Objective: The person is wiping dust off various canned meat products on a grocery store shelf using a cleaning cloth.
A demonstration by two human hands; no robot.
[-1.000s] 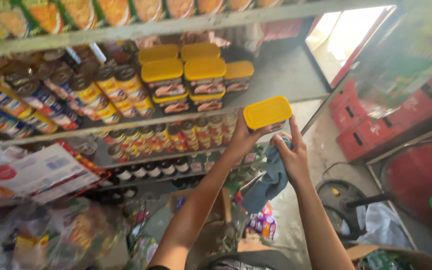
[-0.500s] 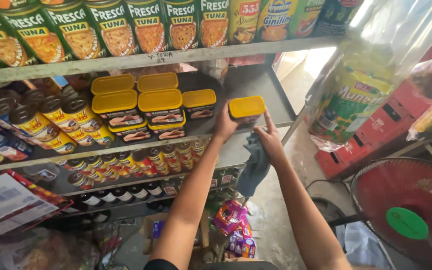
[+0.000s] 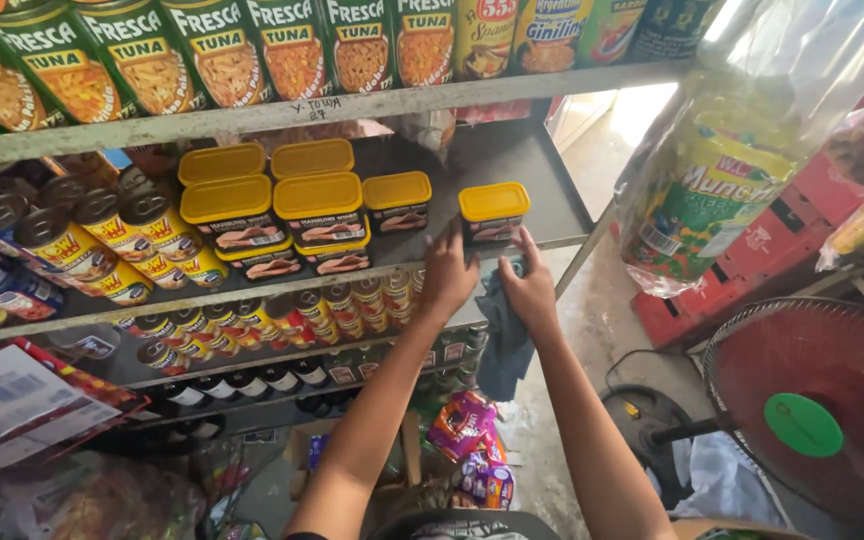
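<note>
A small tin with a yellow lid (image 3: 492, 212) stands on the grey metal shelf (image 3: 542, 190), to the right of a stack of like tins (image 3: 292, 205). My left hand (image 3: 449, 272) is raised with fingers apart, its fingertips touching the tin's left side. On the tin's other side is my right hand (image 3: 530, 288), one finger against the tin. A blue-grey cloth (image 3: 505, 335) hangs from that hand's lower fingers.
Green tuna cans (image 3: 202, 50) line the shelf above. Round cans (image 3: 82, 245) fill the left of the middle shelf, with small cans and bottles (image 3: 282, 320) below. A hanging snack bag (image 3: 722, 170) is at right, above a red fan (image 3: 802, 410) and red crates (image 3: 752, 270).
Both hands carried the yellow-lidded tin up and left to the shelf and set it down beside the stack. My view has moved closer to the shelves.
</note>
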